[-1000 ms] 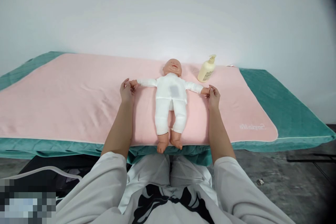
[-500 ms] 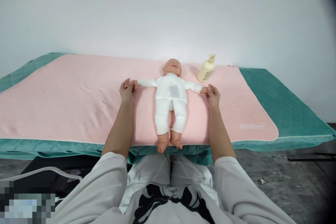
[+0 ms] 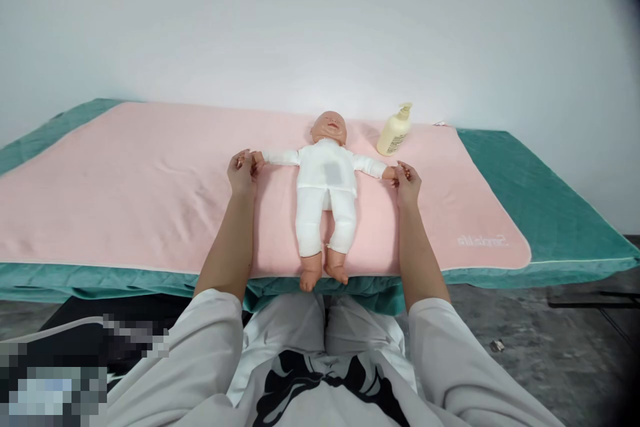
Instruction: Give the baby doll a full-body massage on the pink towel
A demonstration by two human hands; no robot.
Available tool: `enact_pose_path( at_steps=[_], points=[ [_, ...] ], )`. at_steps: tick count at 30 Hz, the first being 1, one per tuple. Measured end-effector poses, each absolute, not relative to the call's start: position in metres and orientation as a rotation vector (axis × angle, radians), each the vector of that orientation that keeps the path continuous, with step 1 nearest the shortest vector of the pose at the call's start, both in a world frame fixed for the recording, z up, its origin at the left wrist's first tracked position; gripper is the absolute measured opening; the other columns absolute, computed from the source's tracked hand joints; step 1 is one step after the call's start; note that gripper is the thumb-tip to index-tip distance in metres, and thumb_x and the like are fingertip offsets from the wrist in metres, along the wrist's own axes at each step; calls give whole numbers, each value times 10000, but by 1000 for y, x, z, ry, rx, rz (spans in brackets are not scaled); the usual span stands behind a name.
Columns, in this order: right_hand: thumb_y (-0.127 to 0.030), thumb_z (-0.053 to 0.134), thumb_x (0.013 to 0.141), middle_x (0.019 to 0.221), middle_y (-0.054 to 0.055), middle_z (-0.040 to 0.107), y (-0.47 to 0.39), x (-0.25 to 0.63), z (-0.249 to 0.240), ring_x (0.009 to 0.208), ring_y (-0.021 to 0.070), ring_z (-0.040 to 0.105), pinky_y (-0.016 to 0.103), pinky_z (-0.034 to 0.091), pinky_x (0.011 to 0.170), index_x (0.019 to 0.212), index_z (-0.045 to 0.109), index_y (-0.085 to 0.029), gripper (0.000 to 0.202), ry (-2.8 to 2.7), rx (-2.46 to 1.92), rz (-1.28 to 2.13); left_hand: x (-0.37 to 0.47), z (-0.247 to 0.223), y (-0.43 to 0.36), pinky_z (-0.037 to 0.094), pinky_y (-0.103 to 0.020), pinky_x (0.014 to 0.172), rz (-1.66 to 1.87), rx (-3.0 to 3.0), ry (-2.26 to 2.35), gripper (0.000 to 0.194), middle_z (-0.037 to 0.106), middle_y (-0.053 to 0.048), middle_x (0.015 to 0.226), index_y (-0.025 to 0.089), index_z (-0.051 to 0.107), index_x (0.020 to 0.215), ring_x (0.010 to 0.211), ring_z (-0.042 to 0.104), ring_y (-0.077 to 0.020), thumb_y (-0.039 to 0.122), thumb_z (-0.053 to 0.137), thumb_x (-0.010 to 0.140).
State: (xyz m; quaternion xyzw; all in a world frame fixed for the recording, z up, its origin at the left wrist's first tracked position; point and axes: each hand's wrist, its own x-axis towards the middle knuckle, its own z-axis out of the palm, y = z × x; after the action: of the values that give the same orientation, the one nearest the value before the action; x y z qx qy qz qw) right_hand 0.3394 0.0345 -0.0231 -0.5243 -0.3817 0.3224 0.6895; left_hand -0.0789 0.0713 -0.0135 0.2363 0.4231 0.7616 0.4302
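Observation:
A baby doll [image 3: 327, 177] in a white suit lies on its back on a pink blanket [image 3: 125, 200], its head toward the wall and its bare feet at the front edge. Both its arms are stretched out sideways. My left hand [image 3: 242, 172] is closed round the doll's hand on the left. On the other side, my right hand [image 3: 409, 183] pinches the doll's other hand between thumb and fingers. A cream pump bottle [image 3: 393, 133] stands upright just beyond my right hand, not touching it.
The blanket covers most of a green padded bed [image 3: 540, 200] against a pale wall [image 3: 320, 27]. Below at the left are a dark surface with a pale cable [image 3: 60, 327] and a pixelated patch. A small object [image 3: 497, 345] lies on the grey floor [image 3: 530, 360].
Both hands keep hold of the doll's hands, almost still. The view has shifted very slightly; the doll and bottle stay where they were.

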Motion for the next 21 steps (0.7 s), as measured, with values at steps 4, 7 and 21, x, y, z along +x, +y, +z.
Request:
enact_pose_path(
  at_steps=[4, 7, 21],
  points=[
    [-561, 684, 748, 907, 52, 688, 37, 341, -28, 588, 79, 525, 210, 393, 501, 1103, 678, -148, 545, -866, -1195, 679, -78, -11, 69, 568, -182, 590, 1881, 570, 1062, 173, 716, -61, 893, 156, 614, 976, 582, 650, -76, 323, 648, 948],
    [-591, 626, 792, 879, 48, 670, 40, 343, -32, 597, 84, 532, 207, 389, 499, 1073, 681, -144, 530, -887, -1218, 640, -78, -8, 69, 569, -183, 591, 1868, 517, 1080, 149, 708, -55, 861, 161, 598, 985, 570, 643, -77, 309, 586, 987],
    [-429, 639, 821, 904, -10, 598, 47, 345, -35, 538, 51, 515, 215, 482, 526, 1081, 559, -239, 331, -756, -1142, 819, -77, -9, 72, 584, -187, 630, 1872, 501, 1070, 91, 651, 8, 776, 174, 543, 1046, 599, 676, -86, 157, 585, 968]
  ],
)
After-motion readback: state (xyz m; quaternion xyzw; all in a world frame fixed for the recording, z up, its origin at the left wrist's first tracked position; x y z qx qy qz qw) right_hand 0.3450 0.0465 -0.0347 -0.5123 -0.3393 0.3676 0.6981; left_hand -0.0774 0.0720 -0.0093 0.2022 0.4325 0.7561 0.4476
